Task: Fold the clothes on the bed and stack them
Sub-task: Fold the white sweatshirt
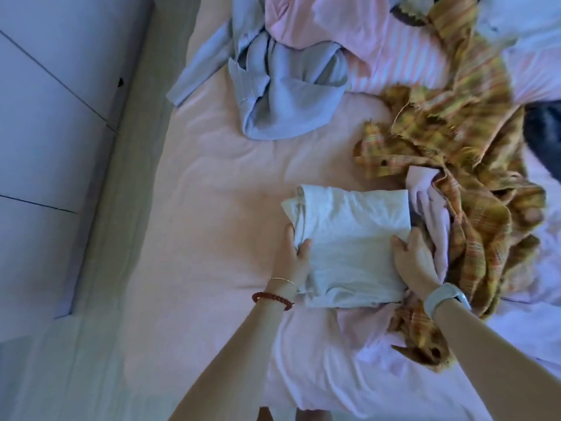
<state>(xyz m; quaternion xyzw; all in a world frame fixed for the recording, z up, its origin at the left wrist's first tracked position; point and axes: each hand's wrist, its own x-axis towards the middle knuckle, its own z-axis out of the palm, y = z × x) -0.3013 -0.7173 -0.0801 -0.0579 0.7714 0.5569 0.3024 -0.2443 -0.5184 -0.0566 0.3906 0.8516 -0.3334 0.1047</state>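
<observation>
A white garment (pixel 349 238), folded into a rectangle, lies on the pink bed sheet (pixel 218 214) in the middle of the view. My left hand (pixel 294 253) grips its left edge, thumb on top and fingers tucked beneath. My right hand (pixel 416 262) holds its right edge, with the fingers hidden under the cloth. A crumpled light blue top (pixel 282 95) lies farther up the bed. A rumpled yellow plaid garment (pixel 461 165) sprawls along the right side, touching the white one.
A pink striped garment (pixel 394 50) lies at the top between the blue and plaid ones. A pale pink piece (pixel 431 214) pokes out beside my right hand. A dark item (pixel 543 132) sits at the right edge. The bed's left edge meets a white wall or cabinet (pixel 45 117).
</observation>
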